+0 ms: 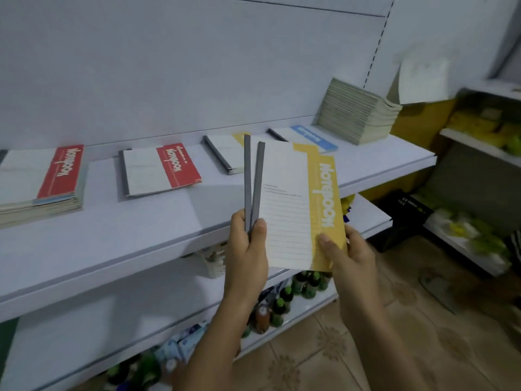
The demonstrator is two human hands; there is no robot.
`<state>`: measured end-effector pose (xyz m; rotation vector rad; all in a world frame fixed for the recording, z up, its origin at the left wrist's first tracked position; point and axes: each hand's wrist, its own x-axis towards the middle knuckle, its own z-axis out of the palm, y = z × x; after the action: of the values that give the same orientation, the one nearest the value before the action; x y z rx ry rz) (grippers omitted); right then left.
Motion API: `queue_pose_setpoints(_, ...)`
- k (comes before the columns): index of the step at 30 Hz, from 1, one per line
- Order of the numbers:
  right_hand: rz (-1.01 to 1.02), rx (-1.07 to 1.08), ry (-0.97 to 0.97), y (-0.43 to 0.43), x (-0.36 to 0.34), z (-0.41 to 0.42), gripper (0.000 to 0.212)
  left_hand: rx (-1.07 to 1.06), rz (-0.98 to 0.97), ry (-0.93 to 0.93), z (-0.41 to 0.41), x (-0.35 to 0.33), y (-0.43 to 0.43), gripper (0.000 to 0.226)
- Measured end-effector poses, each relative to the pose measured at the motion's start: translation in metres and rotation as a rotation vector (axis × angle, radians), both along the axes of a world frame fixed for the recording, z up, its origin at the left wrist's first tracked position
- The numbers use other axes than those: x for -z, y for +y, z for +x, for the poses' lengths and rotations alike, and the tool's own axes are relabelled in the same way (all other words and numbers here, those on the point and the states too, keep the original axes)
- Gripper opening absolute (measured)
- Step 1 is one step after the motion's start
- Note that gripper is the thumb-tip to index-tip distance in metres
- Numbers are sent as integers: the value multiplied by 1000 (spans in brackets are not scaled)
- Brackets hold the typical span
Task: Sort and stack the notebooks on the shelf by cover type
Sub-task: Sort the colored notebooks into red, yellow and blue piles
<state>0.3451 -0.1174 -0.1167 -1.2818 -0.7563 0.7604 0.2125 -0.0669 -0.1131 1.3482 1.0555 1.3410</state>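
Observation:
I hold two yellow-cover notebooks (298, 204) upright in front of the white shelf (146, 238), fanned apart at their grey spines. My left hand (248, 246) grips the spines at the bottom. My right hand (342, 251) pinches the yellow lower right corner. On the shelf lie a stack with a red-cover notebook (42, 182) on top at the left, a single red-cover notebook (160, 170), a yellow-cover one (225, 153) partly hidden behind the held pair, and a blue-cover one (307, 136).
A tall leaning pile of plain notebooks (358, 111) stands at the shelf's right end. Lower shelves carry green bottles (298, 289) and packets. Another rack (479, 176) with yellow goods stands at the right, over a tiled floor.

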Motion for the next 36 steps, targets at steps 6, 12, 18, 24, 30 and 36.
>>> queue_pose_setpoints(6, -16, 12, -12, 25, 6, 17, 16, -112, -68, -53, 21, 5, 31, 19)
queue_pose_setpoints(12, -28, 57, -241, 95, 2, 39, 13, -73, -40, 74, 38, 2, 101, 20)
queue_pose_setpoints(18, -60, -17, -339, 191, -12, 57, 11, -31, -13, 188, 44, -19, 192, 34)
queue_pose_setpoints(24, -59, -186, -586, 280, -6, 58, 3, -190, 9, 397, 37, -8, 245, 62)
queue_pose_setpoints(30, -246, -403, -816, 315, 4, 60, 54, -258, 35, 1078, 26, 18, 245, 111)
queue_pose_setpoints(36, -127, -565, -892, 316, 5, 79, 63, -283, -1, 1110, 22, 32, 258, 112)
